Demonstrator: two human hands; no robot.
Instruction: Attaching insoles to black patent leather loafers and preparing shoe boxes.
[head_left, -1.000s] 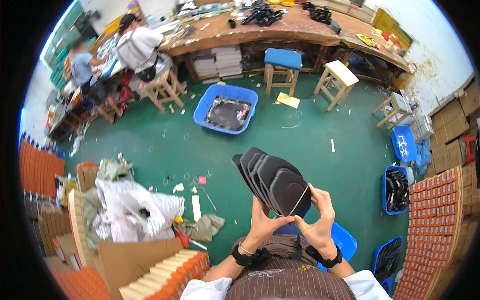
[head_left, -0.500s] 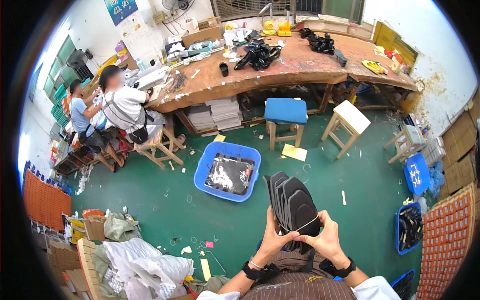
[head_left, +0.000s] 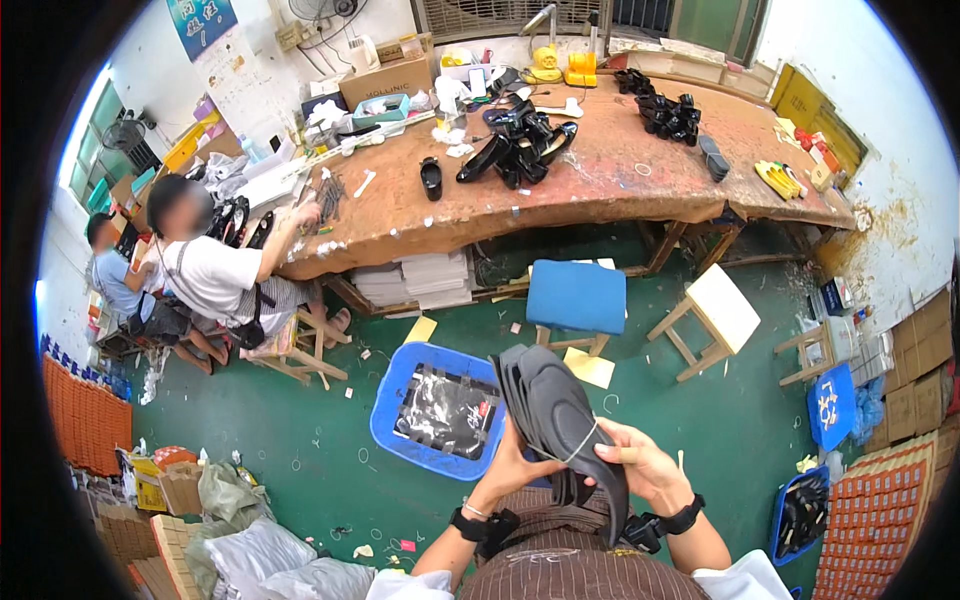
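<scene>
A bundle of dark grey shoe soles [head_left: 548, 395], stacked face to face and fanned slightly at the top, is held tilted in front of my body. A thin pale rubber band [head_left: 581, 441] goes around it near the lower part. My left hand [head_left: 508, 470] grips the bundle's left side, with the thumb across its lower face. On the other side my right hand [head_left: 648, 466] has its thumb and fingers closed at the edge by the band. The narrow curved ends of the soles point down toward my striped apron [head_left: 560, 575].
A blue basin [head_left: 385, 440] with a black plastic sheet stands on the green floor beyond the bundle. A blue-topped stool [head_left: 576, 295] and a pale stool [head_left: 722, 308] stand before the long workbench [head_left: 400, 212], which bears black shoes [head_left: 520, 145]. Two people sit working at the left.
The bundle has tipped and turned, so its soles show more of their length and their ends hang lower right. My right hand has shifted its hold along the edge. My view has moved closer to the bench.
</scene>
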